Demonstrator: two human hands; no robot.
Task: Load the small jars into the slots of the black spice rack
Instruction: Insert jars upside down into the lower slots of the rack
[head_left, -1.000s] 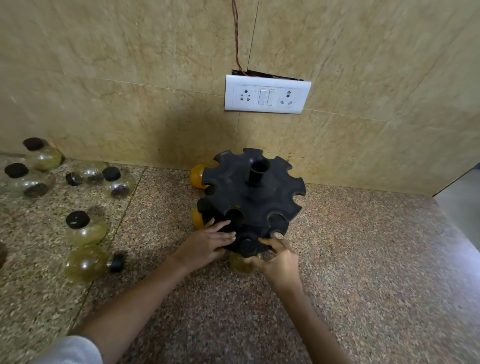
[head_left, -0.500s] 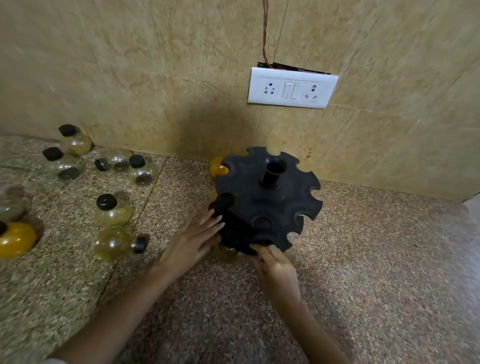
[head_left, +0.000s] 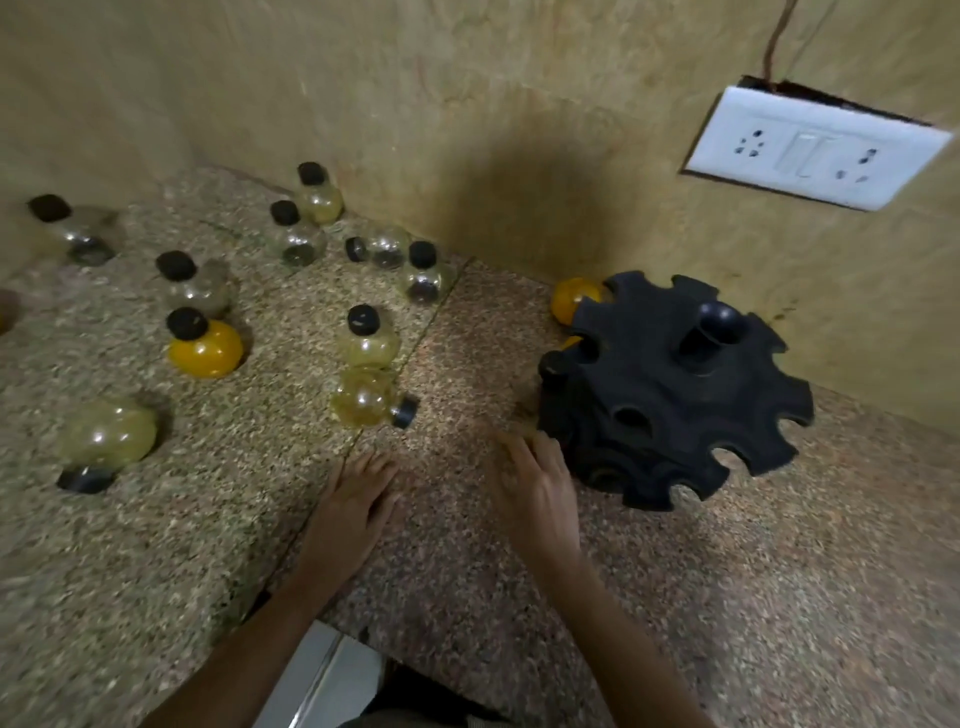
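The black round spice rack (head_left: 675, 384) stands on the granite counter at the right, with an orange jar (head_left: 571, 299) showing in a slot on its far left side. Several small round jars with black caps lie scattered at the left: a pale yellow one on its side (head_left: 366, 397), an upright one (head_left: 366, 338) just behind it, an orange one (head_left: 205, 345). My left hand (head_left: 353, 506) hovers over the counter just below the tipped jar, fingers straight, holding nothing. My right hand (head_left: 535, 486) is beside the rack's lower left edge, fingers relaxed and empty.
A white switch and socket plate (head_left: 815, 148) hangs on the tiled wall behind the rack. More clear jars (head_left: 296, 234) stand near the wall at the left, and one pale jar (head_left: 106, 434) lies on its side at the near left. The counter's front edge (head_left: 332, 618) runs below my arms.
Both hands have come off the rack. My left hand moved left toward the tipped yellow jar, and my right hand drew back to the rack's left. The view swung left, showing more jars.
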